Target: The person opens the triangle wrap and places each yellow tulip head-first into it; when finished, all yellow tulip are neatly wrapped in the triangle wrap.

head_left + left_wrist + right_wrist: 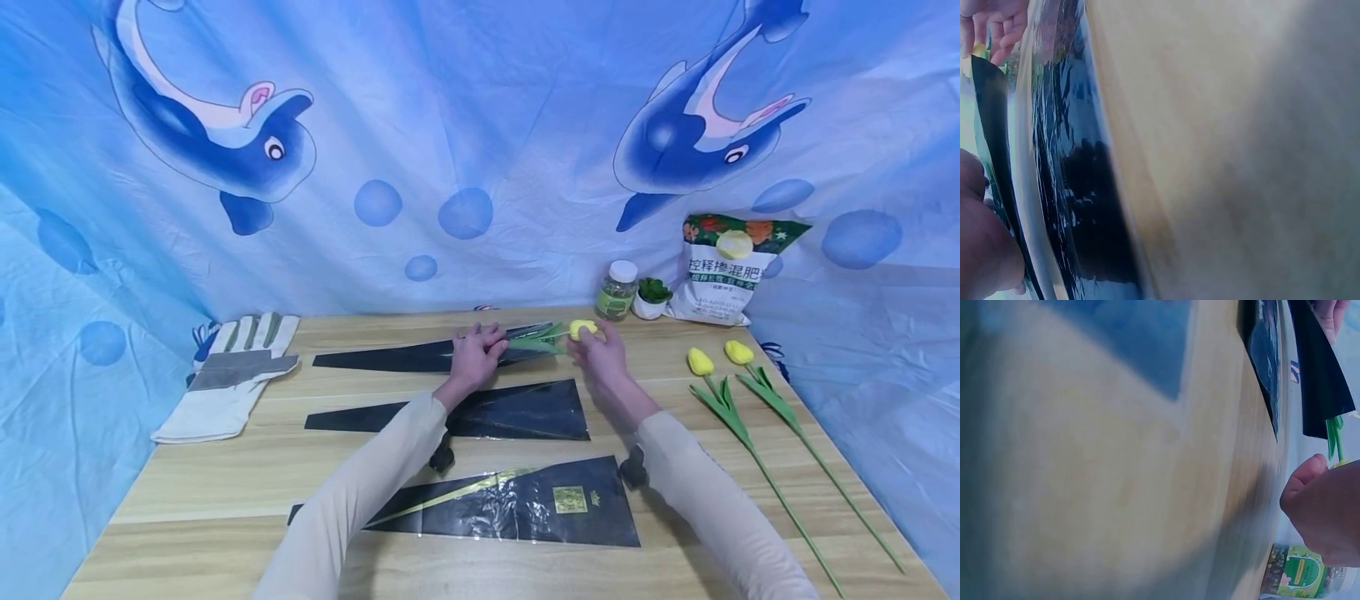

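A yellow artificial tulip (582, 329) lies partly inside the farthest black flower sleeve (390, 358), its green leaves (1335, 437) showing at the wide mouth. My right hand (602, 354) pinches the tulip by its yellow head. My left hand (477, 357) grips the same sleeve around its middle; the sleeve (1317, 375) is lifted off the table in the right wrist view. The tulip's stem is hidden inside the sleeve. Nearer me lie a second black sleeve (517, 410) and a third sleeve (517, 508) with a gold stripe and label.
Two more yellow tulips (701, 362) lie along the table's right side. At the back right stand a lidded jar (617, 292), a small potted plant (651, 298) and a fertilizer bag (716, 271). White and grey gloves (232, 375) lie at the left. A blue dolphin curtain (525, 150) hangs behind.
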Tool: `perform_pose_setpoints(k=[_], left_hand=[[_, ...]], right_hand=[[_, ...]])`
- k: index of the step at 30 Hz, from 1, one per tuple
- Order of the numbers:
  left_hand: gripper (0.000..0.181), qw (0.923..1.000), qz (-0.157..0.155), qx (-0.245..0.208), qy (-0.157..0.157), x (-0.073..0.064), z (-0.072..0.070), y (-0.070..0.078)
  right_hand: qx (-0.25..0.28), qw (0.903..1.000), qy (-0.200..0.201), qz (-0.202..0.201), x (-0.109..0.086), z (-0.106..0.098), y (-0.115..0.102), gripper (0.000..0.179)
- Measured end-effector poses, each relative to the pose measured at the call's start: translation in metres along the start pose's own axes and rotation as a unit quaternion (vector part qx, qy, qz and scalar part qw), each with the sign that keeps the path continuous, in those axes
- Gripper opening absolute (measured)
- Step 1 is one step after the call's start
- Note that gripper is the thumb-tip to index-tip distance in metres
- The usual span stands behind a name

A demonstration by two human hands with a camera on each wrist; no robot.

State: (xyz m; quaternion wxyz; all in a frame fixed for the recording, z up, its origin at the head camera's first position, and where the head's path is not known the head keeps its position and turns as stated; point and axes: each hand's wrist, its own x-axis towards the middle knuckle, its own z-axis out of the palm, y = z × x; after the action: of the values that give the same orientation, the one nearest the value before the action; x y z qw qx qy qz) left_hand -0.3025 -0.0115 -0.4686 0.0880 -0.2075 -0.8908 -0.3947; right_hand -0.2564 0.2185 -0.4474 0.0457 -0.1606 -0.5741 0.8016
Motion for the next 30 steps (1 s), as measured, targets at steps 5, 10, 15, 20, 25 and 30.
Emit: perform_pose_setpoints(k=[5, 10, 15, 20, 25, 30], left_hand=[[0.032, 1.0000, -0.002, -0.002, -0.002, -0.001, 0.000, 0.000], [0.032, 1.0000, -0.004, -0.007, -0.002, 0.000, 0.000, 0.001], [0.032, 1.0000, -0.003, -0.004, -0.003, 0.001, 0.000, 0.000], [0.032, 0.9998, 0.007, 0.017, -0.008, 0.001, -0.001, 0.000], [0.033, 0.9996, 0.011, 0.023, -0.010, 0.000, -0.002, 0.000], [0.032, 0.9995, 0.016, 0.027, -0.006, 0.000, -0.002, 0.000]], right_hand=[[-0.016, 0.9999, -0.004, -0.001, 0.002, 0.001, 0.002, 0.054], [-0.058, 0.9982, -0.012, -0.005, 0.004, 0.001, 0.004, 0.051], [-0.094, 0.9953, -0.017, -0.015, 0.008, 0.000, 0.003, 0.050], [-0.302, 0.9467, -0.052, -0.100, 0.015, -0.012, -0.005, 0.043], [-0.402, 0.9009, -0.093, -0.133, 0.018, -0.018, -0.018, 0.042], [-0.433, 0.8833, -0.122, -0.133, 0.016, -0.016, -0.022, 0.038]])
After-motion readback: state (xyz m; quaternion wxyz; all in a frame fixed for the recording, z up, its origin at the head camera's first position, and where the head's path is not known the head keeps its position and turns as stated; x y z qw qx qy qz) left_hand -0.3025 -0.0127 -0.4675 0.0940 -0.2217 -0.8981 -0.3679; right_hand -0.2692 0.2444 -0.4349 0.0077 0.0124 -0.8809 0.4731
